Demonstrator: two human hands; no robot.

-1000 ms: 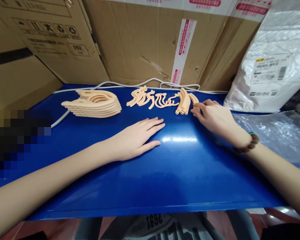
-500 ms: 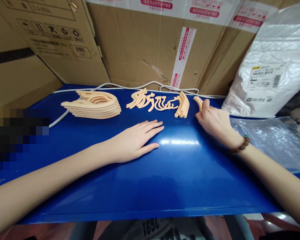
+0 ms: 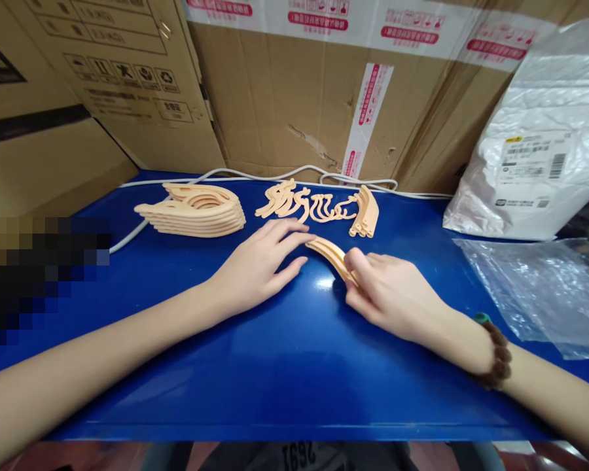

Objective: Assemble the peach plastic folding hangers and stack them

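Note:
My right hand (image 3: 390,294) grips the near end of a curved, grooved beige plastic piece (image 3: 328,250) between thumb and fingers, over the middle of the blue table (image 3: 255,379). My left hand (image 3: 255,265) is open, its fingers apart. Its index fingertip meets the far end of that piece; whether it presses on it I cannot tell. Behind the hands lie a bundle of similar curved beige pieces (image 3: 366,212), a row of small beige hooks (image 3: 322,207), and, at the left, a neat stack of beige curved frames (image 3: 196,212).
Cardboard boxes (image 3: 275,98) wall off the back and left. A white cable (image 3: 255,175) runs along the table's rear. At the right stand a white plastic parcel (image 3: 505,196) and a clear plastic bag (image 3: 535,288). A pixelated patch covers the left edge.
My right hand has brought the curved piece from the right of the bundle leftward and nearer, up to my left hand. My left hand has stayed near its place, fingers still apart.

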